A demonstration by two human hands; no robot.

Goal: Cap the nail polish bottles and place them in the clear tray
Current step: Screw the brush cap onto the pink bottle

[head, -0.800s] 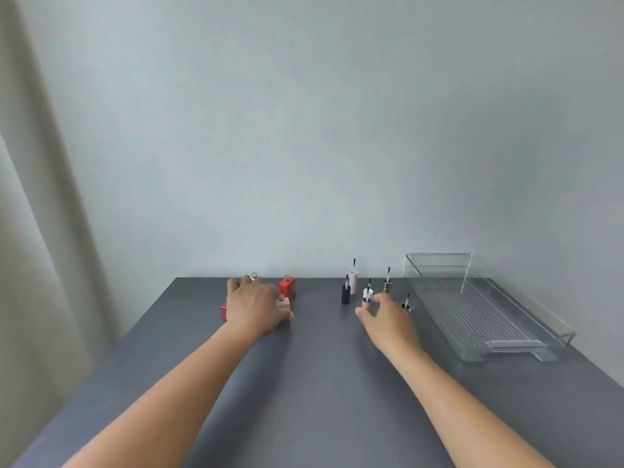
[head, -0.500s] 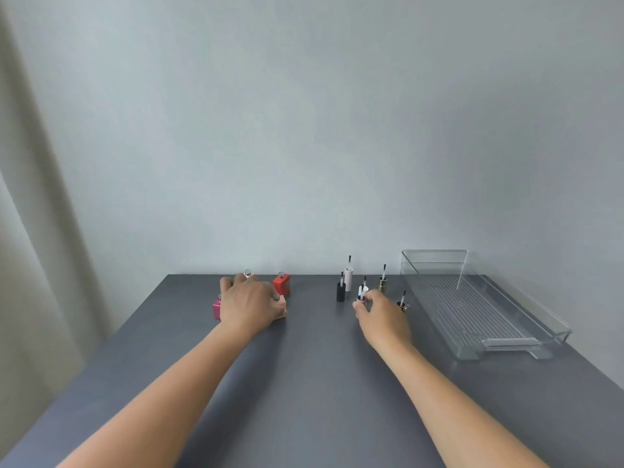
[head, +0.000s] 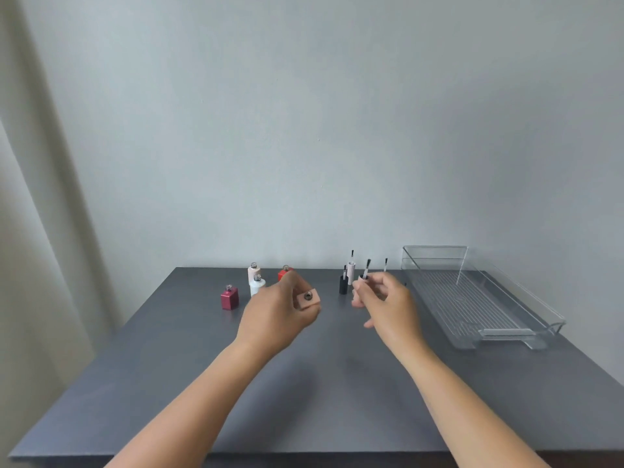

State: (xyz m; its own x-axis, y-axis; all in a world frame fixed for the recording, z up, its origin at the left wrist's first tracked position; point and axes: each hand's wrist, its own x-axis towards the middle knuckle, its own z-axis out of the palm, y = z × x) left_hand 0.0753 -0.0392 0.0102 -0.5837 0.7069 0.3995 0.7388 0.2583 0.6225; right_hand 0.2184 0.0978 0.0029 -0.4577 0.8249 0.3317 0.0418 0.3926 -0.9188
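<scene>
Grey table [head: 304, 383], clear tray [head: 506, 332] lengthways, left hand [head: 273, 315] gripping pink bottle [head: 308, 298], mouth toward viewer, right hand [head: 391, 305] pinching cap [head: 364, 275], brush up

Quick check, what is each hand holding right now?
Left hand: holding the uncapped pink bottle.
Right hand: pinching a brush cap.

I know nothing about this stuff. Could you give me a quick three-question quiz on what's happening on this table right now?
1. True or false: the clear tray already holds a bottle.
2. What does the left hand hold? A a comb; B an uncapped pink bottle; C nothing.
3. Fill in: the cap pinched by the right hand has its ___ pointing up.

Key: 1 false; 2 B; 3 brush.
</scene>
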